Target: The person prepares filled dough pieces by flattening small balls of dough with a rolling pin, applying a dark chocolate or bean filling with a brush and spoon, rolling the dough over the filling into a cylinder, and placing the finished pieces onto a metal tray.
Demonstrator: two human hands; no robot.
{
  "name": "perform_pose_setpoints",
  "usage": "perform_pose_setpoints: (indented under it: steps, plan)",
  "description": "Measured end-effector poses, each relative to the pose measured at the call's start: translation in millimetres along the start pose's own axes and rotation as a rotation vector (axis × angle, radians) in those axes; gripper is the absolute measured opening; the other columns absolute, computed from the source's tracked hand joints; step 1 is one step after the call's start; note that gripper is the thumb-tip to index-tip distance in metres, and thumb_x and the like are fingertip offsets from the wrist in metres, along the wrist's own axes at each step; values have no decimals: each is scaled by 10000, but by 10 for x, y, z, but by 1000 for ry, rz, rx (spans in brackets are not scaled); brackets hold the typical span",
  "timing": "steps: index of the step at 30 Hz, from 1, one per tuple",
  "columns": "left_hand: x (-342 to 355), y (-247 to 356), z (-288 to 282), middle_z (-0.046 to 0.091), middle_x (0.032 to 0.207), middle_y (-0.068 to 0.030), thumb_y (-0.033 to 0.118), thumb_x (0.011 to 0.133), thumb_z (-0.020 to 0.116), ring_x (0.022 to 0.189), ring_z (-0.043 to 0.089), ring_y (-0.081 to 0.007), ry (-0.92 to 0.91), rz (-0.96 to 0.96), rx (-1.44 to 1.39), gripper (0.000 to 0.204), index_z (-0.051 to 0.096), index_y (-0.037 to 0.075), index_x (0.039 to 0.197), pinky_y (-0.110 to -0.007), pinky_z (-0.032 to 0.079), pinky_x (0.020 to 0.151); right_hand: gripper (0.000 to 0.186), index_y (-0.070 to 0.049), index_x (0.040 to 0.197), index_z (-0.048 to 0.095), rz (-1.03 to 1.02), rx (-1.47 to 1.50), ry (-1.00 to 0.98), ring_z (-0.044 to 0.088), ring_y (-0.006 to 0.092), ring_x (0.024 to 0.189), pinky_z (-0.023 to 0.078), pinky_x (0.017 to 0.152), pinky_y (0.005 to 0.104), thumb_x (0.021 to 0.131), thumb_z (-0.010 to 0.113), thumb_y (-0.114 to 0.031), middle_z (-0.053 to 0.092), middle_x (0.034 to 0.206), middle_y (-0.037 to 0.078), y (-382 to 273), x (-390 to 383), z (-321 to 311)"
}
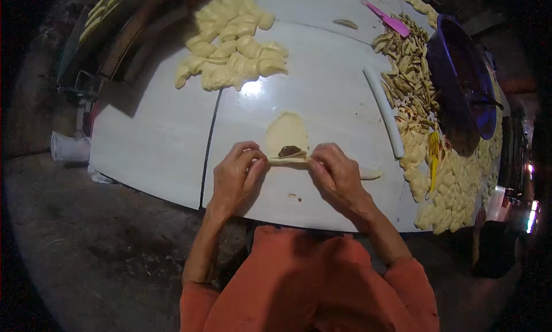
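On the white table in front of me lies a thin oval sheet of pale dough (pixel 286 128), its narrow end pointing away. Near its close edge sits a dab of dark brown filling (pixel 289 151), with a pale strip beside it. My left hand (pixel 234 175) pinches the left corner of the near edge, which is lifted and folded a little toward the filling. At the right corner my right hand (pixel 338 172) pinches the same edge. Another pale dough piece (pixel 371 174) pokes out beyond my right hand, partly hidden by it.
Several plump dough pieces (pixel 236 53) are heaped at the far left. To the right are a white rolling pin (pixel 384 112), a pile of brownish strips (pixel 405 73), a pink scoop (pixel 388 19), a purple basin (pixel 454 73), a yellow fork (pixel 434 156) and many flat dough pieces (pixel 451 197).
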State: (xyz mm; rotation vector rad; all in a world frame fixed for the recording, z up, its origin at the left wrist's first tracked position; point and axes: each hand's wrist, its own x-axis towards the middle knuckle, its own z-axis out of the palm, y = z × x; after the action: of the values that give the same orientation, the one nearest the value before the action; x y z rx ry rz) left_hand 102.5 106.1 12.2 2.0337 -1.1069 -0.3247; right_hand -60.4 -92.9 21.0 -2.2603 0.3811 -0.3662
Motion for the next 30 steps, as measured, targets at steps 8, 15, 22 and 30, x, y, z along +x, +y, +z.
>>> perform_pose_setpoints:
  steps: [8,15,22,30]
  plan:
    - [151,-29,38,684,1152,-66,69,885,721,882,716,-278,-5,-84,135,186,746,129,1059,-385,575,731,172,-78,1094,720,-10,-158,-30,708,302,813,584,718,418,929,675,-94,672,1029,107,155,141,62]
    - [199,33,-13,670,1071,-58,146,783,841,860,666,-247,-64,220,176,290,749,134,1057,-383,559,734,308,-115,1222,675,-231,-284,-144,688,282,863,573,717,404,925,719,-184,644,1068,97,161,160,25]
    - [286,-1,0,692,1059,-60,171,846,808,899,690,-252,-68,174,95,166,752,80,973,-390,568,755,132,-73,993,661,-108,-301,-232,664,284,773,537,636,406,926,724,-167,634,918,86,212,175,41]
    - [377,107,57,700,1026,-138,111,904,714,887,712,-317,-62,-60,36,80,721,42,944,-408,574,770,175,-74,1018,655,-159,-249,-98,682,306,783,548,648,420,927,731,-202,650,953,111,139,185,38]
